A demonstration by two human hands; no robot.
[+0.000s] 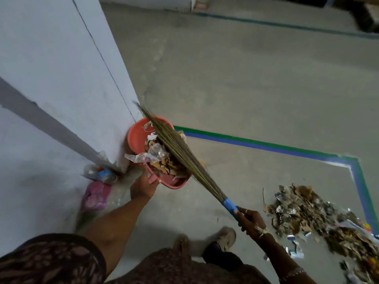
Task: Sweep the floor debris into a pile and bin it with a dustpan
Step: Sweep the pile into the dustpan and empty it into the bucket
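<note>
A person is standing on a bare concrete floor beside a white pillar, with a green-and-blue tape line running across the floor and turning a corner at the right. A pile of debris, made up of dry leaves, scraps and wrappers, is lying on the floor at the lower right, inside that taped corner and near the person's right arm.

The right hand is gripping the blue handle of a grass broom, fingers wrapped round it, and the long bristles are reaching up and left across both the dustpan and the bin. The round red bin is sitting against the foot of the pillar.

The left hand is holding the red dustpan by its handle, fingers curled round it, at the near rim of the bin. Leaves and crumpled clear plastic are heaped in the dustpan and spilling towards the bin. A pink object is lying on the floor by the pillar. One shoe is showing below the broom handle.
</note>
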